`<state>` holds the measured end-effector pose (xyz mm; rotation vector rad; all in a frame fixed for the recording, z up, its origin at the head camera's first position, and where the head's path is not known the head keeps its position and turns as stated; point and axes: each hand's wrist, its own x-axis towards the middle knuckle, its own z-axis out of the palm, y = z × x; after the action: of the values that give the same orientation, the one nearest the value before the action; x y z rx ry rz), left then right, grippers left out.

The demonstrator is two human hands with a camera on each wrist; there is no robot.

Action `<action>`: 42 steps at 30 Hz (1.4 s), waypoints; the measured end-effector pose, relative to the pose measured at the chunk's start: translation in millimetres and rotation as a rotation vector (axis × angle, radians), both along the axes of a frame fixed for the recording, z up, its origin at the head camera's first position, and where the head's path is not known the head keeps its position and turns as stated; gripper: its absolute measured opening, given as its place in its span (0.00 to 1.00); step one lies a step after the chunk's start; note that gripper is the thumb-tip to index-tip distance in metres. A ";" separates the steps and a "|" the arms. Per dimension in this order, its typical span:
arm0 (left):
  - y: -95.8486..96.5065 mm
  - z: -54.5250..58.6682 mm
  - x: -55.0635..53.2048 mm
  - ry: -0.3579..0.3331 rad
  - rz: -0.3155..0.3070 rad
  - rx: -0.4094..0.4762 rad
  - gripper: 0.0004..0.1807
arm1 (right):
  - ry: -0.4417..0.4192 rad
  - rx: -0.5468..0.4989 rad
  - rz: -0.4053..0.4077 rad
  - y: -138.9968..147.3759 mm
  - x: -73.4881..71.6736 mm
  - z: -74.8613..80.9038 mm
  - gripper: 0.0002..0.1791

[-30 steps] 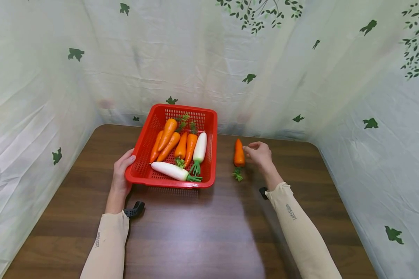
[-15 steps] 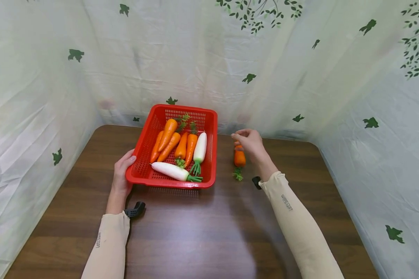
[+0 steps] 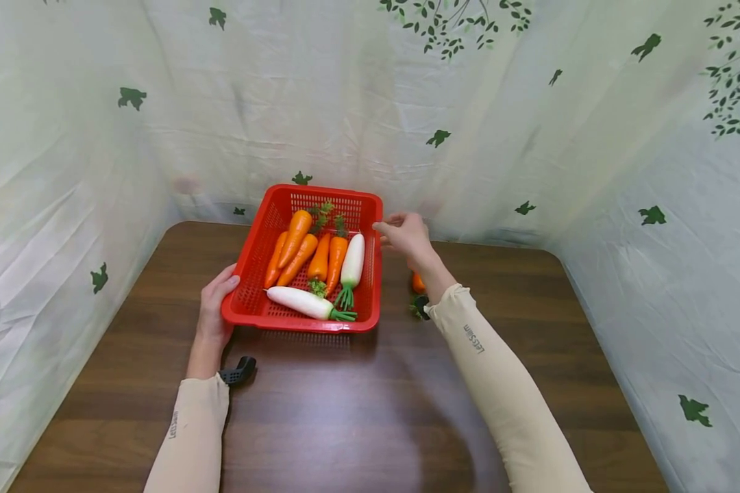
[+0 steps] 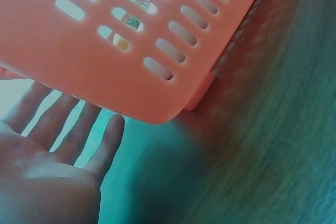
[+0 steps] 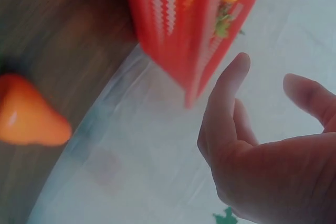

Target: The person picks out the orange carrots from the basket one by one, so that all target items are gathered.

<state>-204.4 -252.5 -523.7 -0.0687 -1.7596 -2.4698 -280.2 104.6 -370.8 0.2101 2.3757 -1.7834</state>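
Red plastic basket (image 3: 302, 324), far half of the table (image 3: 321, 411); can't tell if its base rests flat. Left hand (image 3: 212, 305) grips the left rim, thumb over the edge. I'd keep that hold firm so the basket doesn't swing. Right hand (image 3: 407, 236) is beside the right rim, thumb and fingers parted, nothing held; wrist view shows a gap to the rim. Best straddle the rim squarely, then load both sides evenly. Stay high: loose carrot (image 5: 29, 114) lies on the table below.

Looks, left to right: slotted red walls, rounded corners; five glossy orange carrots (image 3: 294, 239), some leafy tops; two white radishes (image 3: 353, 260), green stems, one crosswise in front; loose carrot stubby, tapered.
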 end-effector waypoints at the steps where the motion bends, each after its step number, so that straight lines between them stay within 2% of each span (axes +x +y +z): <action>1: 0.2 -0.1 0.2 -0.002 0.006 -0.005 0.25 | -0.007 -0.006 0.004 -4.1 -0.7 0.7 0.23; 12: -0.3 0.4 2.0 -0.015 0.008 -0.045 0.27 | -0.073 -0.104 0.054 -38.9 -8.0 1.5 0.20; 15: 0.3 0.8 1.9 -0.017 0.012 -0.046 0.26 | -0.096 -0.099 0.084 -46.5 -10.1 0.1 0.19; 19: 1.1 1.2 1.4 -0.016 0.010 -0.039 0.25 | -0.124 -0.092 0.103 -56.0 -14.9 -3.3 0.16; 24: 1.0 1.7 -0.3 0.004 0.004 0.000 0.24 | -0.150 -0.145 0.108 -68.7 -19.2 -5.7 0.11; 30: 0.8 2.1 -1.7 0.000 0.013 0.002 0.25 | -0.175 -0.153 0.133 -85.7 -19.5 -10.0 0.16; 36: 0.8 2.0 1.1 -0.013 0.029 0.003 0.25 | -0.155 -0.172 0.115 -110.5 -18.6 -21.5 0.28; 42: 4.7 2.2 -0.4 -0.016 0.023 0.007 0.26 | -0.171 -0.185 0.092 -121.3 -20.4 -24.3 0.27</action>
<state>-204.9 -247.8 -521.5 -0.0281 -1.7474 -2.4674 -300.6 -16.7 -395.1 0.2154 2.0572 -1.8490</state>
